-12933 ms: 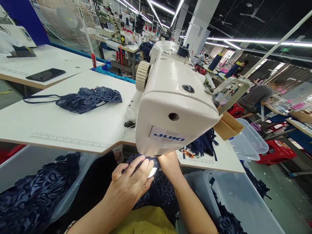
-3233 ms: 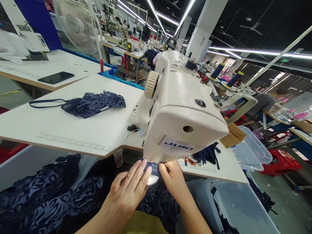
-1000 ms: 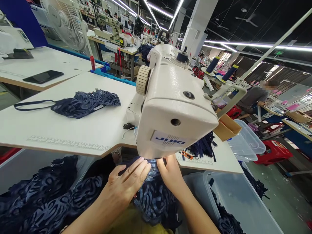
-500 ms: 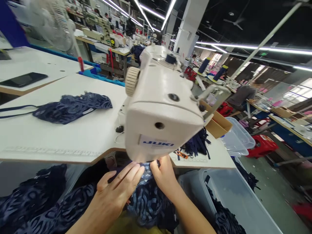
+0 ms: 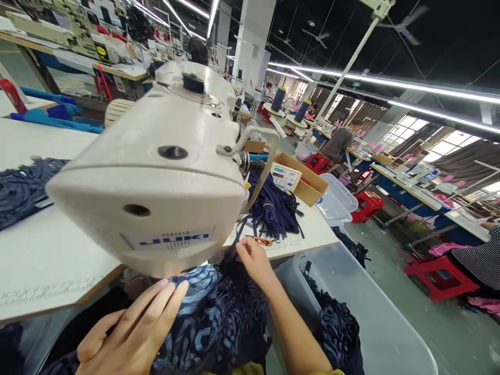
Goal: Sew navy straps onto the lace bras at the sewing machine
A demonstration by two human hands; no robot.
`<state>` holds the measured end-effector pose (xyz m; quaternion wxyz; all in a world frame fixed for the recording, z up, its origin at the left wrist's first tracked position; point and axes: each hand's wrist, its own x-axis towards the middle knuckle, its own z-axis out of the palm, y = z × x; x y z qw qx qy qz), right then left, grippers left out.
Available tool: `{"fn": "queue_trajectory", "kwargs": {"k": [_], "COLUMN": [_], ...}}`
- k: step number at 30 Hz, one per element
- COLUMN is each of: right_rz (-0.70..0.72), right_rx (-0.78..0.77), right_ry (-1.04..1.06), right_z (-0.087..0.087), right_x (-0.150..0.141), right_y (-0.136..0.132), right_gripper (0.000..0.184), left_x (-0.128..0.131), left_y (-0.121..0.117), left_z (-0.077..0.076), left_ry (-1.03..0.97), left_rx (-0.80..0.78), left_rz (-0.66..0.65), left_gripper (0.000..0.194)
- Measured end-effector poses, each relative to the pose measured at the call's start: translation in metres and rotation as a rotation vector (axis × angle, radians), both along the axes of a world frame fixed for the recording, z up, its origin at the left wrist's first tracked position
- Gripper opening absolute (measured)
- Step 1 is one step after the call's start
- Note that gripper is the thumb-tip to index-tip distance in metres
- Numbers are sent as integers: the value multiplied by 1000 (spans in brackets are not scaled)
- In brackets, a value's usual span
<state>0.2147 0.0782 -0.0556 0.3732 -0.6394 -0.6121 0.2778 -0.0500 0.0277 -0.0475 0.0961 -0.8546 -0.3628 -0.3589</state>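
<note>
A white JUKI sewing machine (image 5: 156, 177) fills the middle of the head view and hides the needle area. Navy patterned lace fabric (image 5: 211, 317) bunches below its head. My left hand (image 5: 133, 333) rests on that fabric at the lower left, fingers stretched out flat towards the machine. My right hand (image 5: 253, 260) lies at the right side of the fabric near the table edge, fingers pinched together on a thin navy strap (image 5: 242, 229) that runs up towards a pile of navy straps (image 5: 275, 208).
A clear plastic bin (image 5: 371, 323) with navy fabric stands at my right. More lace (image 5: 19, 190) lies on the white table (image 5: 50, 250) at left. A cardboard box (image 5: 304, 182), a control panel (image 5: 285, 177) and orange snips (image 5: 261, 240) sit right of the machine. Another person (image 5: 339, 143) works behind.
The view has swung to the right. My right hand has moved away from the machine head to the right, onto the navy strap. My left hand stays flat on the fabric.
</note>
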Motion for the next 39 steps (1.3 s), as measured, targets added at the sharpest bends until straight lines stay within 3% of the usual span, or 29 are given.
{"fn": "queue_trajectory", "kwargs": {"k": [5,8,10,12,14,18,22,26,28,30,33,35,37,39], "right_rz": [73,80,43,11,-6,-6,27,151,196,203,120,-44,-125,-123], "right_rx": [-243,-354,-360,-338,-305,-228,-270,-404,-416,-374,-189,109,203,25], "right_ry": [-31,-7,23,71,134,272,425,603,695,782,915,1078,1088,972], "right_z": [-21,-50,-71,-90,-104,-114,-115,-101,-79,-47,10,38,47,35], "right_x": [18,17,13,6,-3,-17,-22,-17,-9,4,26,38,43,40], "right_y": [-8,-17,-17,-14,-8,-1,-7,-21,-32,-44,-60,-63,-60,-53], "right_gripper": [40,31,20,35,38,20,39,54,57,55,51,44,41,44], "left_x": [6,9,9,8,9,10,6,3,4,5,7,8,9,9], "left_y": [-6,-7,-7,-7,-8,-9,-7,-6,-5,-3,-1,-3,-6,-10], "left_z": [0,2,5,7,8,7,5,4,5,9,18,22,23,21], "left_ry": [-70,-62,3,40,38,-20,13,-21,-31,-42,7,72,108,118], "left_rx": [-138,-136,-100,-80,-99,-128,-132,-135,-118,-118,-151,-161,-177,-192], "left_rz": [26,53,46,36,39,75,43,-8,-84,-165,-182,-138,-69,-26], "left_gripper": [57,53,53,54,55,52,54,58,55,51,59,66,63,51]}}
